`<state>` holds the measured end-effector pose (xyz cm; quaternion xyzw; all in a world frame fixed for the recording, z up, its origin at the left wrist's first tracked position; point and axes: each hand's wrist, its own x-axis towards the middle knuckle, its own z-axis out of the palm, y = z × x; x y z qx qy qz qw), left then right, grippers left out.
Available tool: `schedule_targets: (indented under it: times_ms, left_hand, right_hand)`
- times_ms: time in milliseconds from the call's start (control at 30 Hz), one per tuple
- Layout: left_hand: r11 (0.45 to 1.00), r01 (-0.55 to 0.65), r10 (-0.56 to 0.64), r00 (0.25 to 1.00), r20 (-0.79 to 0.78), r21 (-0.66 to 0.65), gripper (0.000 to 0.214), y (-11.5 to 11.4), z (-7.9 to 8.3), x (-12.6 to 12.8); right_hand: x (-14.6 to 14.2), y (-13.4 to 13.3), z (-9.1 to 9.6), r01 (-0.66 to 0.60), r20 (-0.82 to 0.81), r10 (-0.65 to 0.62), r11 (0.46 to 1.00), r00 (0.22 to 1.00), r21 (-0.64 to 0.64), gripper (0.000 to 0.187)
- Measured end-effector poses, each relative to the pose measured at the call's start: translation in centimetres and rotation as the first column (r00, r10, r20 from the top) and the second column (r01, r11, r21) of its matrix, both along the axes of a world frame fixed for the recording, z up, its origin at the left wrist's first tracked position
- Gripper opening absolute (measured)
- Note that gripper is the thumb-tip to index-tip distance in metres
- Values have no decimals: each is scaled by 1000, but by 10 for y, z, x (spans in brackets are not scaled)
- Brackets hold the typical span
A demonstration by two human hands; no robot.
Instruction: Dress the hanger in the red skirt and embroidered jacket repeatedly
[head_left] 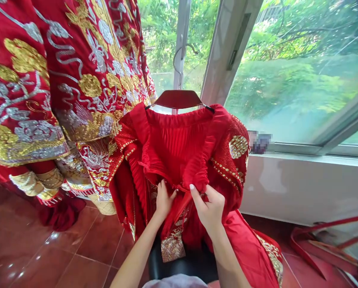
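1. The window point(301, 72) fills the upper right, with green trees behind the glass and a pale sill below it.
2. A red robe point(62, 80), thick with gold and silver embroidery, hangs at the left, just beside the skirt.
3. The red-brown tiled floor point(47, 256) shows at the lower left.
4. The red pleated skirt point(179, 148) hangs in the middle on a dark wooden hanger point(179, 99) in front of the window frame. Its gold-trimmed panels fall to either side.
5. The right hand point(210, 208) grips a fold of the skirt's red cloth, with its thumb up against the gathered edge.
6. The left hand point(164, 200) has its fingers curled into the same fold, close beside the right hand, low on the skirt's front.
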<state>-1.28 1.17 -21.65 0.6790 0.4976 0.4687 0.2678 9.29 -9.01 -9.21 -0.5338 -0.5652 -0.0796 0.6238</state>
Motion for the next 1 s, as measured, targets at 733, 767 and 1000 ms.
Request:
schedule_targets:
  times_ms: [733,767,1000]
  left_hand:
    - [979,106,-110,994,-13,-177,18,-94,-23,-47]
    - [979,106,-109,994,-10,-176,17,-93,-23,-47]
    - [983,117,-116,993,12,-143,24,-90,-22,-50]
  right_hand:
    - [-62,-25,-125,7,15,0,894,1000,-448,27]
    - [-61,-23,-124,-4,-6,1,883,1000,-470,27]
    - [-55,-20,-121,-97,-82,65,870,994,-483,30]
